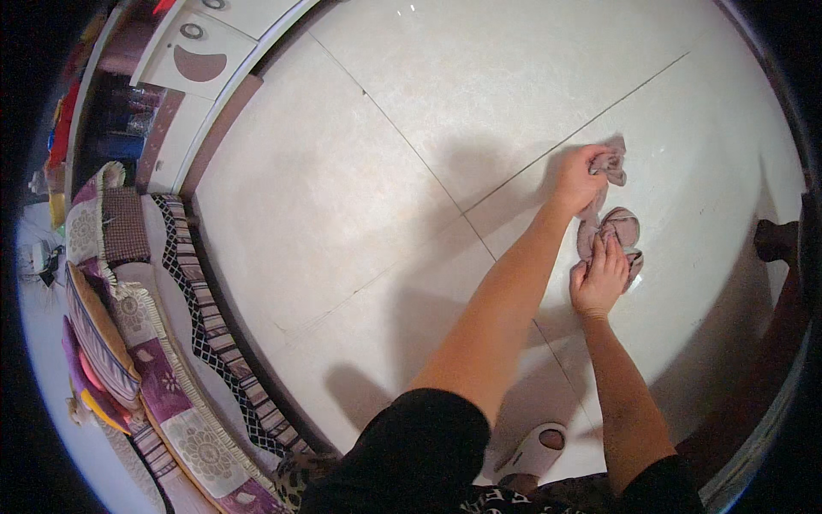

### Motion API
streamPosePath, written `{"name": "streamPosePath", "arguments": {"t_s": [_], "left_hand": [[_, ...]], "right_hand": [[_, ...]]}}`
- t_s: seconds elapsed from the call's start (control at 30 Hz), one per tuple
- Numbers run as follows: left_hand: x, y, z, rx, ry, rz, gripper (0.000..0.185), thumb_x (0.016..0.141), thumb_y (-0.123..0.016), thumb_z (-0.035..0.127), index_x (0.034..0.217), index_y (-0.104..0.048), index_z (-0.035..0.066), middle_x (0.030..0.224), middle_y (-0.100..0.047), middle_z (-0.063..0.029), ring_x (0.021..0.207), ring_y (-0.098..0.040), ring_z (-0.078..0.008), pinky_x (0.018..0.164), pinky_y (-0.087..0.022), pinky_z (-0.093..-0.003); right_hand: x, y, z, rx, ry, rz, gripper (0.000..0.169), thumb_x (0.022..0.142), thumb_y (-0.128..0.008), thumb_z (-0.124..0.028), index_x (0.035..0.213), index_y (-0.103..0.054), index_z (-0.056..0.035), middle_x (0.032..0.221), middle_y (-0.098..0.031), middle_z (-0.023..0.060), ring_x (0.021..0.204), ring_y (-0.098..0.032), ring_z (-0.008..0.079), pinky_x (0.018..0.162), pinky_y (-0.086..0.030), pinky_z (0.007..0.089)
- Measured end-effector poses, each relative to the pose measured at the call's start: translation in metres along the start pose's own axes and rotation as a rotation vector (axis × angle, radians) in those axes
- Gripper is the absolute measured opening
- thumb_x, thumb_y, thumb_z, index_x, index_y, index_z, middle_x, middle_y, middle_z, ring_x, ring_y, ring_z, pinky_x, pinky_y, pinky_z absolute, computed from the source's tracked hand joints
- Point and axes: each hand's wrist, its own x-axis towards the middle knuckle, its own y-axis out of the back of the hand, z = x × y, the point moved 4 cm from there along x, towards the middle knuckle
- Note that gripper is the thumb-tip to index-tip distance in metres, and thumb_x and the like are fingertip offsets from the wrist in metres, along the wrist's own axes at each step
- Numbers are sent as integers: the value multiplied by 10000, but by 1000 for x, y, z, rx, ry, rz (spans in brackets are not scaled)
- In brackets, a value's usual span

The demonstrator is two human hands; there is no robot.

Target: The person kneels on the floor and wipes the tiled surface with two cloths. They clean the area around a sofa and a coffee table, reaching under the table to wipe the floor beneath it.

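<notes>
A crumpled greyish-pink cloth (pixel 623 228) lies on the pale tiled floor (pixel 308 160), right of centre. Its far end is bunched up in my left hand (pixel 581 177), whose fingers are closed around it. Nearer to me, my right hand (pixel 602 276) rests on the folded lower part of the same cloth, fingers stretched forward and close together; whether they grip any of it cannot be told. The cloth runs between both hands. Both forearms reach out from short black sleeves.
Along the left stand a sofa with a patterned cover (pixel 170 379), a striped cushion (pixel 99 327) and a white cabinet with drawers (pixel 212 51). A light clog-style shoe (pixel 533 450) is on my foot below. Dark furniture (pixel 780 241) stands at the right edge.
</notes>
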Motion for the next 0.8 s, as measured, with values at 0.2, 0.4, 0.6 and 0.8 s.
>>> {"name": "streamPosePath", "arguments": {"t_s": [0.2, 0.4, 0.6, 0.8], "left_hand": [[-112, 124, -13, -492, 32, 394, 481, 797, -599, -61, 1261, -584, 63, 1055, -665, -99, 801, -672, -191, 661, -584, -342], [-326, 348, -61, 93, 112, 1134, 498, 840, -512, -53, 1334, -496, 11, 1242, -599, -148, 998, -649, -226, 804, -578, -335], [-386, 281, -127, 295, 171, 1447, 436, 769, -479, -48, 1176, -595, 53, 1193, -625, -84, 989, -595, -184, 907, -471, -308], [-188, 70, -75, 547, -248, 624, 495, 678, -538, -59, 1155, -604, 54, 1217, -595, -137, 1160, -548, -362, 1050, -385, -474]], "right_hand": [[2, 5, 14, -34, 9, 1, 551, 752, -587, -216, 1266, -552, -20, 1324, -537, 198, 1275, -470, 365, 1098, -301, 529], [6, 3, 5, 43, 16, 3, 539, 755, -579, -202, 1259, -550, -12, 1323, -531, 199, 1268, -473, 360, 1086, -315, 523], [4, 3, 1, -27, 19, -1, 542, 761, -575, -204, 1270, -541, -22, 1342, -511, 189, 1274, -464, 355, 1085, -312, 524], [-1, -8, 9, -69, 24, 47, 518, 794, -563, -240, 1281, -548, -64, 1349, -522, 156, 1278, -471, 326, 1071, -323, 504]]}}
